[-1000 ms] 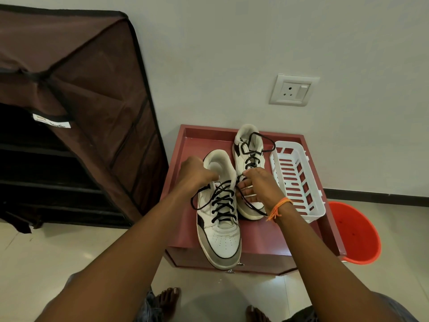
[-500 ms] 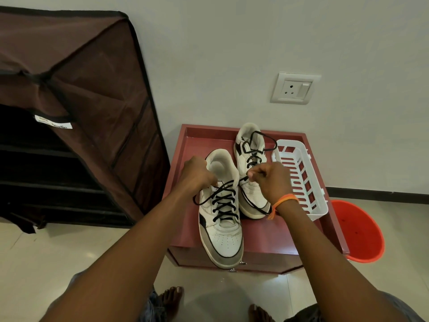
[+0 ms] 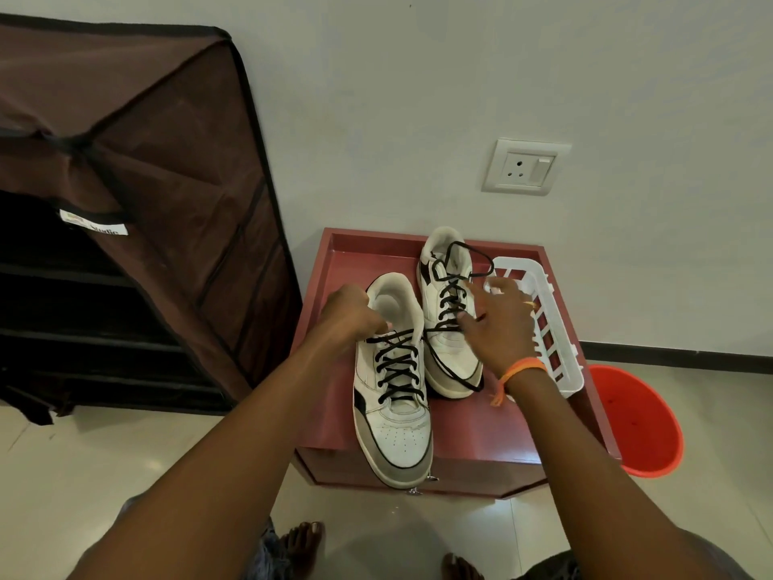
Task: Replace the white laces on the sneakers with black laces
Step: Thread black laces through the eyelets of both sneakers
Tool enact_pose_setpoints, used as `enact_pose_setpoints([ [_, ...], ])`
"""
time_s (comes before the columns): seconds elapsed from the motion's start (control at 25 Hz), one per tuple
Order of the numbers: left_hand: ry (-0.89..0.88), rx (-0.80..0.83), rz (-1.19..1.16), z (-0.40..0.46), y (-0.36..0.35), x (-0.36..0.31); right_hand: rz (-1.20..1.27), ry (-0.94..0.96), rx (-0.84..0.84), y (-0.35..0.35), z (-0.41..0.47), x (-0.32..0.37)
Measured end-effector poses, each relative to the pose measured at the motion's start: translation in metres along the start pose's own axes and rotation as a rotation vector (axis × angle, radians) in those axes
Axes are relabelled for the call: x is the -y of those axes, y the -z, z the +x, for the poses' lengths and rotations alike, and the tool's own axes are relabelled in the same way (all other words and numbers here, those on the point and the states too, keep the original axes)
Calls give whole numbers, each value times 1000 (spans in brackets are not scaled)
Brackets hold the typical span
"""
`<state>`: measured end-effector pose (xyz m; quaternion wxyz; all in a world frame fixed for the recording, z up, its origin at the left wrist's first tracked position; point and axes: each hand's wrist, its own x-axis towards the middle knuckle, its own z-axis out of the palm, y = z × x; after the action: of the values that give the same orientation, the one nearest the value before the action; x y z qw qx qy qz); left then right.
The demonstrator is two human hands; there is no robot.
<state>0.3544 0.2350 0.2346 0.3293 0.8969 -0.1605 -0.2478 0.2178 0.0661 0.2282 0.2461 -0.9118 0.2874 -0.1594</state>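
1. Two white sneakers are parked on a red cabinet top (image 3: 472, 429), both already done up with black laces: the near sneaker (image 3: 393, 395) with its toe over the front edge, the far sneaker (image 3: 449, 324) just behind and beside it.
2. The near sneaker's lace end is pinched at the collar by the left hand (image 3: 349, 313), fingers curled.
3. The right hand (image 3: 502, 324) is spread out loose over the far sneaker, nothing gripped.
4. A white basket (image 3: 556, 353) and an orange bucket (image 3: 640, 420) are seen to the right.
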Motion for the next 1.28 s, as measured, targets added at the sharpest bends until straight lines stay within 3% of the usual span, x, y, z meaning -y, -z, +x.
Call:
enact_pose_setpoints([
  [0.12,-20,-5,16,-2,1,0,-198,145,179,-17,-11,18],
  [0.36,-30,-21,163,-11,3,-7,15,69,163,-11,0,2],
  [0.52,-57,-6,177,-7,1,-4,-118,95,-58,-20,-15,10],
  [0.6,-75,9,88,-5,2,-2,-27,35,-89,-15,-22,9],
  [0.68,-78,-43,1,-7,7,-1,43,-26,98,-11,-30,4],
  [0.76,-104,-166,-30,-9,11,-1,-59,-20,318,-16,-39,1],
  [0.88,-231,-284,-66,-22,13,-3,-114,64,425,-20,-46,9],
  [0.96,-365,-217,-77,-40,7,-8,-3,77,427,-5,-44,18],
  [1.12,-547,188,-161,-84,-29,-21,507,-34,444,64,-40,37],
  [1.28,-596,77,-211,-94,-48,-27,796,-124,328,105,-42,28],
])
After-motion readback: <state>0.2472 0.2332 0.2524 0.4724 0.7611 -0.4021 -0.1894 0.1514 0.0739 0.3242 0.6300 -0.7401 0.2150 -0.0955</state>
